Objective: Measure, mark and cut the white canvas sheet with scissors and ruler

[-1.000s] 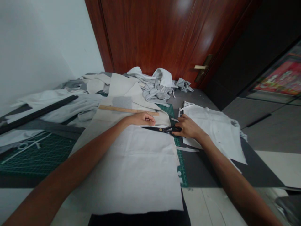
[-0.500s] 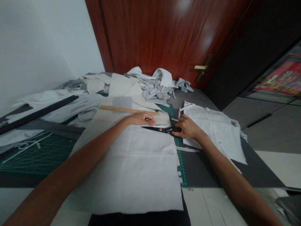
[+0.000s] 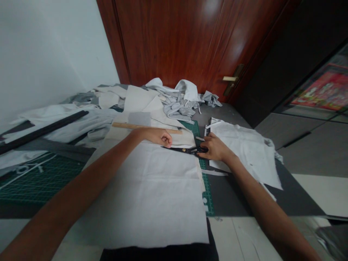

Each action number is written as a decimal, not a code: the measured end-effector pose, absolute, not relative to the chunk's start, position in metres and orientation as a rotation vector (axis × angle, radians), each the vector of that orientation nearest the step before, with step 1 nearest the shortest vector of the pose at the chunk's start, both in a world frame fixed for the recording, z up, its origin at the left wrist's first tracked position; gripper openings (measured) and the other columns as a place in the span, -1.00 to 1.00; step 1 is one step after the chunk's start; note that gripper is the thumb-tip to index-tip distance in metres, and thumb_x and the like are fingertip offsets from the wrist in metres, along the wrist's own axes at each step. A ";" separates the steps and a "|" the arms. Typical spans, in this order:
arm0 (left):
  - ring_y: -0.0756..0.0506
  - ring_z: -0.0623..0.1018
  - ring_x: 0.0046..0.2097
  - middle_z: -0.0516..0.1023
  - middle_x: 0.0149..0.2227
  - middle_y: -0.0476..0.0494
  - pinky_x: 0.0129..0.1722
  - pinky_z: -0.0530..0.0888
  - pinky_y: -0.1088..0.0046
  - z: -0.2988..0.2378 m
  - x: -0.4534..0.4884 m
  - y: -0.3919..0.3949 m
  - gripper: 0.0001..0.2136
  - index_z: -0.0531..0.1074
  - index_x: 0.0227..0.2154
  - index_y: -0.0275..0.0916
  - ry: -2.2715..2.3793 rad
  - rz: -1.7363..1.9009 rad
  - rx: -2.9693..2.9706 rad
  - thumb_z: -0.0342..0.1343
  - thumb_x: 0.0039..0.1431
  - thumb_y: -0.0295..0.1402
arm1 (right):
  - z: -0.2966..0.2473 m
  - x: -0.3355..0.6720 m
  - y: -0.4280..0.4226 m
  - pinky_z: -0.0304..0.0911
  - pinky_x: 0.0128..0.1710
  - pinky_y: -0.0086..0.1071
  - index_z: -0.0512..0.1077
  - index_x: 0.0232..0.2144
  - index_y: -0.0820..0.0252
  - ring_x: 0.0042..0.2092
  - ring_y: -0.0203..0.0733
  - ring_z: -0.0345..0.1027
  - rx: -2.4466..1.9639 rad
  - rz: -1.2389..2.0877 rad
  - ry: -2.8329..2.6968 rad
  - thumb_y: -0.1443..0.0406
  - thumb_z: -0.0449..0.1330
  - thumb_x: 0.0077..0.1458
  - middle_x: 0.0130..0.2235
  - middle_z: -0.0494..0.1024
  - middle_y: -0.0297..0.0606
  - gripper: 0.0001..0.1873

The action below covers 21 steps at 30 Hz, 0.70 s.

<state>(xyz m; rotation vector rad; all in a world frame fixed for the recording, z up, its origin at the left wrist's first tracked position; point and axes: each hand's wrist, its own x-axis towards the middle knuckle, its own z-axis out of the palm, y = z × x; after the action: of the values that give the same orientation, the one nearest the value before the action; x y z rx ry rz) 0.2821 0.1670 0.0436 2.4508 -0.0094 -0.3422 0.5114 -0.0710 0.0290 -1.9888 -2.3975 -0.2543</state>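
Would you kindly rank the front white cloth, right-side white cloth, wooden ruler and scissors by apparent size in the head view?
1. Front white cloth
2. Right-side white cloth
3. Wooden ruler and scissors, unranked: the ruler looks longer, but the right hand partly hides the scissors.

From where I stand, the white cloth [image 3: 163, 195] looks matt and faintly creased, the scissors [image 3: 188, 150] dark, brass-pivoted metal. The ruler [image 3: 125, 125] seems smooth wood; the door [image 3: 165, 40], glossy wood grain; its handle [image 3: 230, 78], brassy metal. The surface [image 3: 231, 197] looks matt, the cutting mat [image 3: 51, 179] plastic.
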 end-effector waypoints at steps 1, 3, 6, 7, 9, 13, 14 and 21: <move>-0.02 0.36 -0.32 0.46 -0.38 -0.01 -0.32 0.23 0.54 0.048 0.279 0.168 -0.69 0.60 -0.30 -0.24 0.015 -0.388 2.455 0.21 0.15 -0.07 | 0.029 0.512 -0.071 0.03 -0.13 -0.21 0.52 -0.52 0.19 -0.36 -0.13 0.28 -1.988 -0.245 -2.396 0.04 0.26 0.17 -0.45 0.51 -0.19 -0.62; -0.02 0.37 -0.33 0.48 -0.38 0.00 -0.31 0.23 0.55 0.056 0.274 0.170 -0.70 0.61 -0.30 -0.24 0.067 -0.469 2.451 0.22 0.13 -0.08 | 0.028 0.513 -0.071 0.03 -0.14 -0.21 0.50 -0.55 0.19 -0.37 -0.14 0.27 -1.982 -0.221 -2.392 0.04 0.27 0.15 -0.47 0.50 -0.21 -0.62; -0.02 0.41 -0.31 0.54 -0.35 -0.01 -0.30 0.24 0.55 0.063 0.268 0.172 -0.73 0.62 -0.29 -0.24 0.137 -0.548 2.437 0.24 0.09 -0.14 | 0.028 0.514 -0.072 0.03 -0.15 -0.22 0.46 -0.58 0.17 -0.38 -0.15 0.27 -1.963 -0.167 -2.381 0.06 0.27 0.15 -0.48 0.50 -0.23 -0.62; -0.03 0.42 -0.30 0.55 -0.34 -0.01 -0.29 0.24 0.56 0.064 0.266 0.173 -0.74 0.62 -0.29 -0.23 0.154 -0.554 2.432 0.25 0.08 -0.16 | 0.029 0.514 -0.072 0.03 -0.14 -0.22 0.46 -0.58 0.17 -0.38 -0.15 0.28 -1.958 -0.152 -2.376 0.06 0.26 0.15 -0.48 0.50 -0.24 -0.62; -0.03 0.43 -0.31 0.56 -0.35 -0.01 -0.30 0.25 0.56 0.064 0.265 0.174 -0.76 0.62 -0.31 -0.23 0.164 -0.532 2.415 0.27 0.06 -0.17 | 0.029 0.514 -0.073 0.03 -0.13 -0.22 0.45 -0.57 0.17 -0.37 -0.15 0.29 -1.959 -0.135 -2.367 0.07 0.26 0.15 -0.49 0.50 -0.24 -0.63; -0.01 0.37 -0.36 0.48 -0.43 0.02 -0.35 0.23 0.56 0.057 0.269 0.175 -0.75 0.61 -0.37 -0.23 0.112 -0.395 2.377 0.29 0.07 -0.13 | 0.029 0.513 -0.073 0.03 -0.12 -0.20 0.45 -0.56 0.16 -0.35 -0.13 0.31 -1.982 -0.113 -2.359 0.06 0.25 0.15 -0.48 0.51 -0.23 -0.64; 0.00 0.37 -0.37 0.47 -0.44 0.02 -0.36 0.23 0.55 0.055 0.271 0.175 -0.74 0.61 -0.37 -0.24 0.082 -0.361 2.367 0.30 0.08 -0.11 | 0.029 0.513 -0.073 0.02 -0.11 -0.20 0.45 -0.55 0.16 -0.35 -0.13 0.31 -1.985 -0.105 -2.356 0.07 0.25 0.15 -0.47 0.51 -0.24 -0.64; -0.01 0.38 -0.37 0.45 -0.43 -0.01 -0.34 0.25 0.52 0.040 0.280 0.173 -0.66 0.57 -0.35 -0.28 -0.055 -0.186 2.322 0.30 0.11 -0.04 | 0.030 0.509 -0.072 0.00 -0.12 -0.19 0.45 -0.55 0.16 -0.33 -0.13 0.33 -1.996 -0.079 -2.359 0.08 0.25 0.14 -0.48 0.51 -0.26 -0.65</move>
<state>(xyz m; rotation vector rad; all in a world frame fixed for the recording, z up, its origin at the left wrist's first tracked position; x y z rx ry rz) 0.2803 0.1732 0.0400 2.3217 -0.0549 -0.1856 0.5088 -0.0721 0.0301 -1.9958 -2.3593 -0.0795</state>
